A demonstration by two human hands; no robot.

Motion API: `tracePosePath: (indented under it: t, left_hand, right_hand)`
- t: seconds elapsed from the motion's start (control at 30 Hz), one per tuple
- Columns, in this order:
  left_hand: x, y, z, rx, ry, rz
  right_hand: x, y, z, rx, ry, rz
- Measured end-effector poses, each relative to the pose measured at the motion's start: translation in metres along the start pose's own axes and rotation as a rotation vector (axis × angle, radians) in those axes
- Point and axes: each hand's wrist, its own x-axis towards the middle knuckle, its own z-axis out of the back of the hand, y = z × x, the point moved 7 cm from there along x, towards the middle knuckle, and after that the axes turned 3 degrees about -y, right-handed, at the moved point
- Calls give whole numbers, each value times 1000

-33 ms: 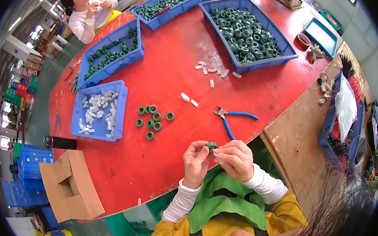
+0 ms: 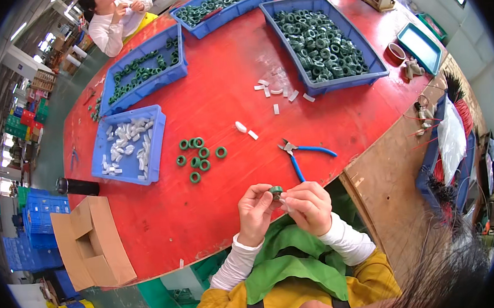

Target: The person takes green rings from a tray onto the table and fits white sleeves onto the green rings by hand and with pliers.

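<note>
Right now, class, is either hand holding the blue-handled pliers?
No: the pliers lie on the red table, while the left hand holds a green ring beside the right hand.

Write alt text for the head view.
Left-hand grip and right-hand grip pinch a green ring at the near edge of a red table. Beyond lie blue-handled pliers, loose green rings and blue trays of rings or white pieces.

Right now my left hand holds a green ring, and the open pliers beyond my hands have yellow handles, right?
Not yellow: the head view shows blue handles on the open pliers; your left hand does hold a green ring.
</note>
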Motion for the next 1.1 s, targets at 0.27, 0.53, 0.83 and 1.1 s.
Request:
tracePosePath:
  t: [0.27,0.53,0.83,1.1]
  left_hand:
    - [8,-9,-10,281,94,-77]
    - [-2,-16,-18,469,231,-58]
    - [-10,-13,-17,371,308,187]
    - [-14,-7,-12,243,272,150]
  right_hand:
    - [16,-27,6,-70,-16,-37]
    - [15,-23,8,-85,36,-67]
    - [-8,-43,-10,277,205,-554]
    - [-52,-52,-37,897,266,-1128]
